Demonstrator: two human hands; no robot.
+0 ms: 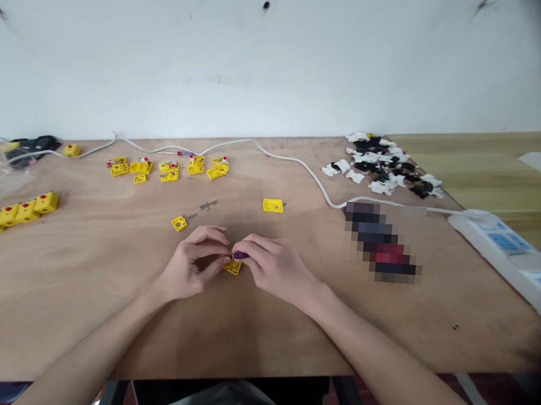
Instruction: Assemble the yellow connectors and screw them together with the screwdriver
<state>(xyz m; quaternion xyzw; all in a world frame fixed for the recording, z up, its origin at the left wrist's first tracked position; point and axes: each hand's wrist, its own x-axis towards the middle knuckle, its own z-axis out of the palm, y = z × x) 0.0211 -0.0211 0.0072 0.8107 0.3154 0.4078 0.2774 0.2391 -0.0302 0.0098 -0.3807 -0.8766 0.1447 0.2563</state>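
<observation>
Near the middle of the table, my right hand (277, 268) is closed around a screwdriver's dark purple handle (241, 256); its tip is hidden. My left hand (195, 262) pinches the near side of a small yellow plastic housing (233, 266) lying under both hands. What sits inside that housing is too small to make out. Just beyond my left hand lies a yellow half-shell (179, 223) with a thin metal piece sticking out, and beside it a grey key-like metal part (208, 206). Farther off is a yellow rectangular cover (273, 206).
Several opened yellow housings with red buttons (168, 171) line the back, near another screwdriver (184, 153). Closed yellow boxes (9, 215) form a row at left. Black and white pieces (386, 165) are heaped back right. A white cable (297, 159) reaches a power strip (502, 239).
</observation>
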